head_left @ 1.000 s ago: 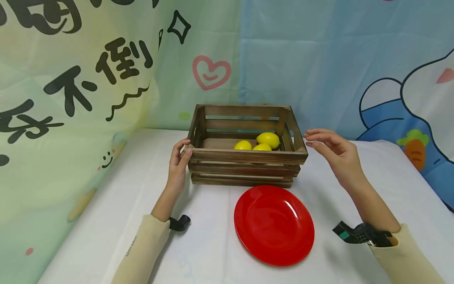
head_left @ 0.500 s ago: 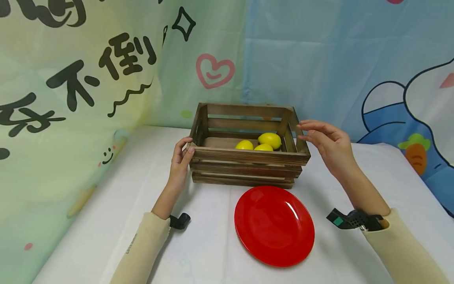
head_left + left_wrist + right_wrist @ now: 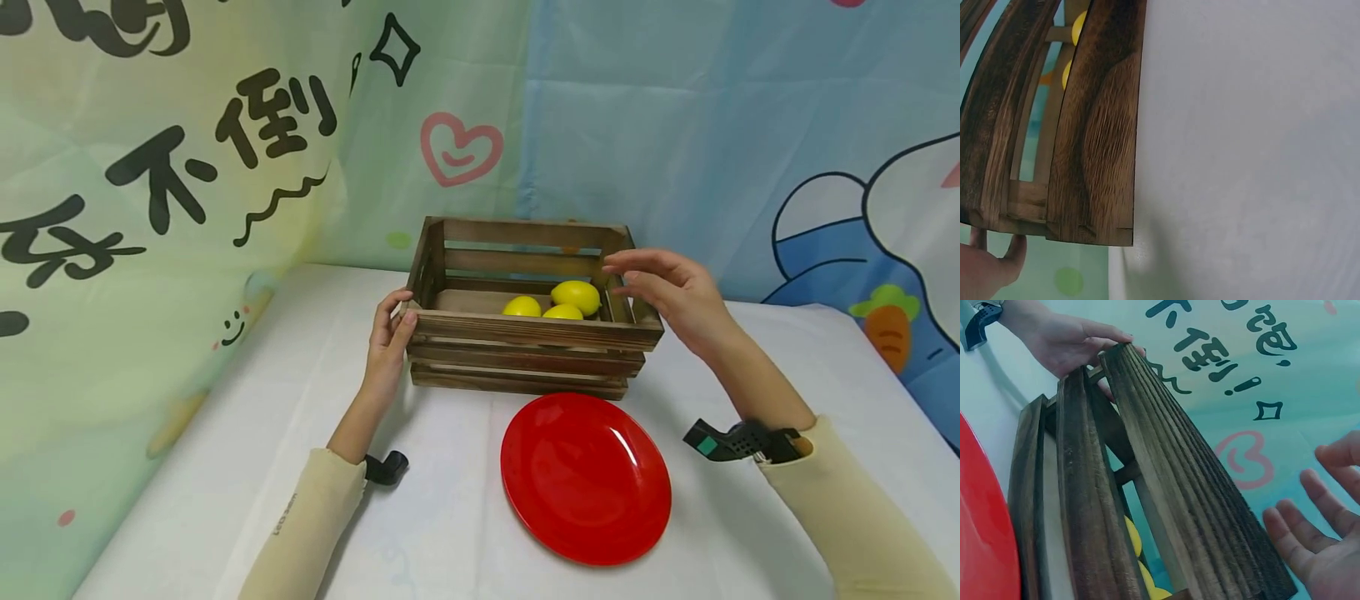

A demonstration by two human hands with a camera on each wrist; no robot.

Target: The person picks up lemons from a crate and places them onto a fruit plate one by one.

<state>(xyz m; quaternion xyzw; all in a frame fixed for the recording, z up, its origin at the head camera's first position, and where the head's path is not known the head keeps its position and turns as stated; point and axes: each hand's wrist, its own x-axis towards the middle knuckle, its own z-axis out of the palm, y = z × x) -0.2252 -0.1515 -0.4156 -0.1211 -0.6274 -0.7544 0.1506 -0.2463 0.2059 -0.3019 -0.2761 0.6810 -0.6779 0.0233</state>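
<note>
A slatted wooden crate (image 3: 532, 328) stands on the white table with three yellow lemons (image 3: 576, 297) toward its right end. My left hand (image 3: 386, 346) grips the crate's left front corner; in the left wrist view its fingertips (image 3: 1015, 249) meet the end of the slats. Over the crate's right end hovers my right hand (image 3: 678, 302), holding nothing, fingers loosely bent and pointing toward the lemons. The right wrist view shows this hand's spread fingers (image 3: 1291, 540) beside the crate's top slat. From there, the slats partly hide the lemons.
A round red plate (image 3: 587, 479) lies right in front of the crate. Behind the crate hangs a printed cloth backdrop (image 3: 637, 108), which also runs along the left side of the white table (image 3: 442, 500). Black straps with cameras (image 3: 738, 440) sit on both wrists.
My right hand has moved left from beside the crate to over its right end. The left hand has kept its grip on the corner. The head view has shifted slightly.
</note>
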